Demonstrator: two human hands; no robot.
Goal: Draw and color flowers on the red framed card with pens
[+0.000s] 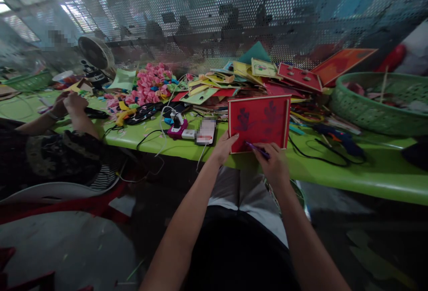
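Observation:
A red panel (259, 119) with pale strips along its edges and dark plant-like figures stands tilted at the table's front edge. My left hand (224, 147) grips its lower left side, thumb on the front face. In my right hand (274, 161) is a purple pen-like tool (261, 150), pinched between the fingers. Its tip is at the lower part of the panel, close to a small dark mark; whether it touches the surface I cannot tell. A phone (205, 131) lies on the table just left of my left hand.
On the green table (334, 172) are a purple power strip (179, 128) with cables, pink paper flowers (152, 83), a heap of coloured panels (214, 88), a blue glue gun (339, 137) and a green basket (377, 108). A co-worker's hands (72, 103) are at the left, near a fan (96, 53).

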